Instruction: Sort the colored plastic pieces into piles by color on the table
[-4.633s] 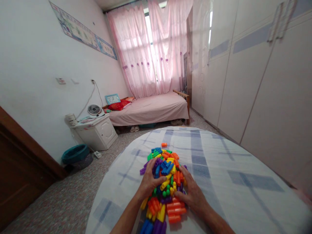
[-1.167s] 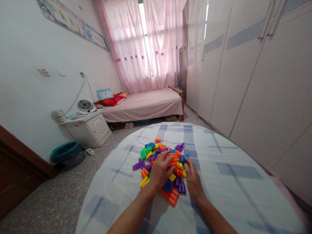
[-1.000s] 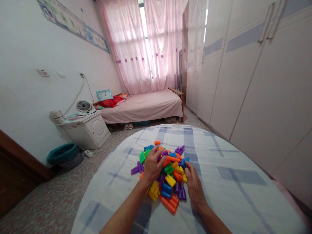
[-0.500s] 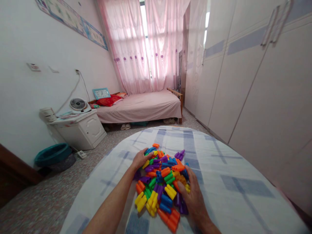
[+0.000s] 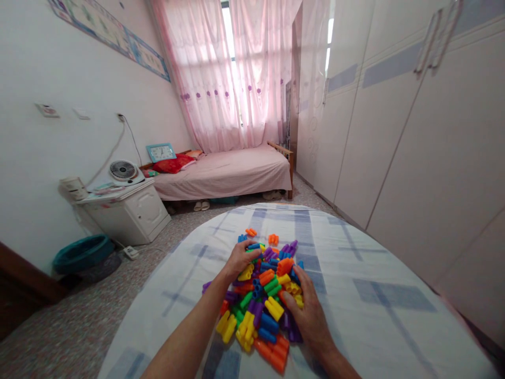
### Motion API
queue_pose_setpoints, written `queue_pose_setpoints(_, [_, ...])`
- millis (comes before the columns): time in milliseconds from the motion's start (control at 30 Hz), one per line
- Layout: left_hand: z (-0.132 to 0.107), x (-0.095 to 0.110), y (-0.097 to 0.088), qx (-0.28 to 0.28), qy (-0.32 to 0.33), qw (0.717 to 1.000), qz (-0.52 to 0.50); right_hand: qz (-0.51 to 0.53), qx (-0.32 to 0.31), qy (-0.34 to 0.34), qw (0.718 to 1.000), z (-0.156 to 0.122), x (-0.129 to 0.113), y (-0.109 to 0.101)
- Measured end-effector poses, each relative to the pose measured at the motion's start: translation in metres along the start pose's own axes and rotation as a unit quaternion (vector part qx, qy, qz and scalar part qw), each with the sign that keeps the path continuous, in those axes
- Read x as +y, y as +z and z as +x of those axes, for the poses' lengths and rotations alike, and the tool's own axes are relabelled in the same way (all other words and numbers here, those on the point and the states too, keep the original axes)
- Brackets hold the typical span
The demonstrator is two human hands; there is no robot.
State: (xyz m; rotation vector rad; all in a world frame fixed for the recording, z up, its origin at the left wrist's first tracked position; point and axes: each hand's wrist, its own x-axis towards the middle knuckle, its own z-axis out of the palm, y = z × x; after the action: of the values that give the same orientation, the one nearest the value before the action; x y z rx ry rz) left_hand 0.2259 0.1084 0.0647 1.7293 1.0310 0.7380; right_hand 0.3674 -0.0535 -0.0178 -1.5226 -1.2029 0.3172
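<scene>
A loose pile of bullet-shaped plastic building blocks [image 5: 272,287], in orange, yellow, green, blue and purple, lies on the table. My left hand [image 5: 240,259] rests over the pile's far left edge, palm down, its fingers stretched over blue and green blocks. Along the right side, my right hand [image 5: 310,310] cups the pile with thumb and fingers apart. Its thumb is near the yellow blocks [image 5: 292,288], and its fingertips touch the blocks at the upper right. The undersides of both hands are hidden. Beyond my left fingers lies a separate orange block [image 5: 273,239].
A white and blue checked cloth [image 5: 347,263] covers the rounded table. Past it stand a pink-covered bed [image 5: 224,173], a white cabinet [image 5: 134,216] with a fan [image 5: 124,171], and a teal bin [image 5: 82,253]. Tall wardrobes [image 5: 414,184] line the right side.
My left hand has moved right, across the top of the pile, shifting blocks there. An orange block now lies apart at the far side. My right hand has barely moved.
</scene>
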Motion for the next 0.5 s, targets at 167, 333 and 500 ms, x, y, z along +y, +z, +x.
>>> queue_pose_setpoints(167, [-0.019,0.028,0.034,-0.009,0.085,0.995,0.058,0.011,-0.004,-0.004,1.000,0.000,0.000,-0.001])
queue_pose_setpoints(333, [-0.033,0.046,0.044,0.002,0.200,0.971,0.129,0.036,-0.008,-0.005,0.999,0.000,0.002,-0.003])
queue_pose_setpoints(500, [0.002,0.021,0.004,0.111,0.179,0.951,0.225,0.057,0.016,0.034,0.998,-0.002,0.002,-0.003])
